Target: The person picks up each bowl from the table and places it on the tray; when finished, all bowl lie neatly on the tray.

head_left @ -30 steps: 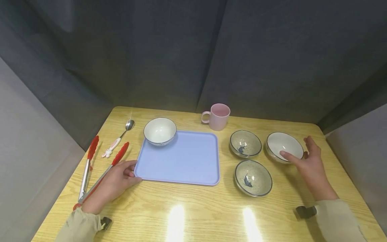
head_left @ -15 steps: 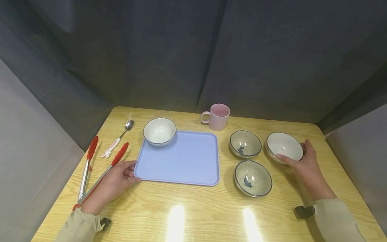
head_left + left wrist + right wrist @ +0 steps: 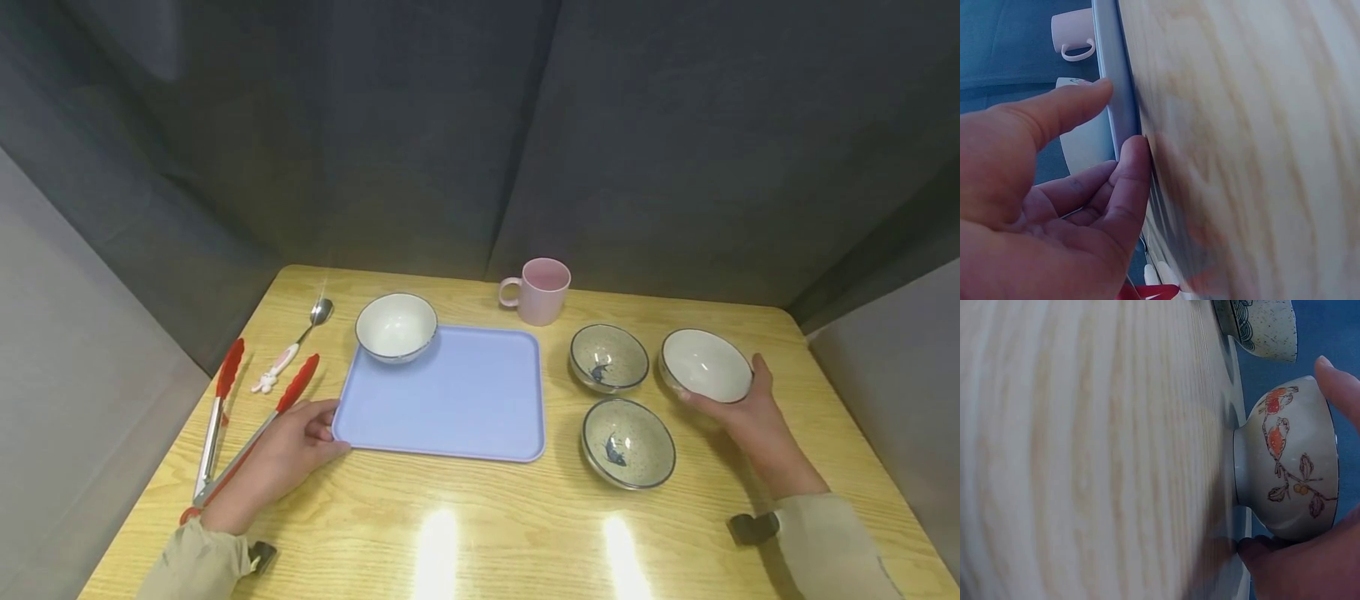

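My left hand holds the near left corner of a pale blue tray, thumb and fingers at its rim. On the far left corner of that tray sits a white bowl. To the right, my right hand grips another white bowl from its right side, thumb at the near wall and fingers round the outside. Painted red birds and a branch decorate this bowl in the right wrist view, where its foot stands at the tabletop. The fingers behind it are mostly hidden in the head view.
Two speckled bowls with blue fish stand between tray and right hand. A pink mug is behind the tray. Red-tipped tongs lie by my left forearm, near a spoon with a rabbit handle. Dark curtain hangs behind the table.
My right hand has moved in toward the white bowl; its thumb has slid from over the rim down to the near wall, and the fingers have closed round it. The left hand keeps still.
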The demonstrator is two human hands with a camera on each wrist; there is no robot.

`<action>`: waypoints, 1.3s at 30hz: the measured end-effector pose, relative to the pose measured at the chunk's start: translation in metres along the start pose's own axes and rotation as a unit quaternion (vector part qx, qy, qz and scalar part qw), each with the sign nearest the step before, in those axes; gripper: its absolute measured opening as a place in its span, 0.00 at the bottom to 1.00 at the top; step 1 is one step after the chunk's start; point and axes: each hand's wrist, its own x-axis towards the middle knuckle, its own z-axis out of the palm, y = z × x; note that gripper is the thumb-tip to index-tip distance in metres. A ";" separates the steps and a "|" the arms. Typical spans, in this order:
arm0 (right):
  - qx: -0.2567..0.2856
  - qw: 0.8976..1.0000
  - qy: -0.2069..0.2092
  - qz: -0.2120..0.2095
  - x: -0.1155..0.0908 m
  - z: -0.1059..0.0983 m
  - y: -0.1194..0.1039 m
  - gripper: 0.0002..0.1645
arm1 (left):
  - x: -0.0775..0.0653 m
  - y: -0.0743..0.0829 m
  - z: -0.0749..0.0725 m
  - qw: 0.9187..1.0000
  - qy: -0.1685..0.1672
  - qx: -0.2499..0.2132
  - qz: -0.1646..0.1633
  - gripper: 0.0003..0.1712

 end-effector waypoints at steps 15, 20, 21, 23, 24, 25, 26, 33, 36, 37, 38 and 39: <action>0.006 1.000 -0.013 0.017 0.000 0.000 0.002 0.87 | 0.000 0.000 0.001 1.000 0.001 0.004 0.000 0.41; 0.003 1.000 -0.011 0.015 0.001 0.001 0.003 0.87 | 0.000 0.001 0.001 1.000 0.000 0.002 0.000 0.41; 0.002 1.000 -0.011 0.014 0.001 0.001 0.003 0.87 | 0.000 0.001 0.001 1.000 0.000 0.002 -0.001 0.41; -0.001 1.000 -0.010 0.013 0.000 0.001 0.003 0.86 | 0.000 0.002 0.000 1.000 0.000 0.003 0.001 0.41; -0.002 1.000 -0.010 0.013 0.000 0.001 0.003 0.86 | 0.000 0.002 0.000 1.000 0.000 0.004 0.001 0.41; -0.002 1.000 -0.010 0.013 0.000 0.001 0.003 0.85 | 0.000 0.003 0.000 1.000 0.000 0.005 -0.001 0.41; -0.003 1.000 -0.009 0.014 0.000 0.002 0.002 0.85 | 0.000 0.003 0.000 1.000 0.000 0.006 -0.001 0.41; -0.009 1.000 -0.004 0.017 0.000 0.002 0.001 0.81 | 0.000 0.004 0.000 1.000 -0.001 0.004 -0.003 0.41; -0.013 1.000 -0.002 0.015 0.000 0.002 0.001 0.79 | 0.000 0.004 0.000 1.000 -0.001 0.003 -0.004 0.42; -0.013 1.000 -0.002 0.014 0.000 0.001 0.001 0.79 | 0.000 0.003 0.000 1.000 -0.002 0.003 -0.005 0.42; -0.014 1.000 -0.001 0.014 0.001 0.001 0.001 0.79 | 0.000 0.003 0.000 1.000 -0.002 0.003 -0.005 0.42; -0.013 1.000 0.000 0.014 0.001 0.001 0.001 0.79 | 0.000 0.003 0.000 1.000 -0.002 0.002 -0.006 0.42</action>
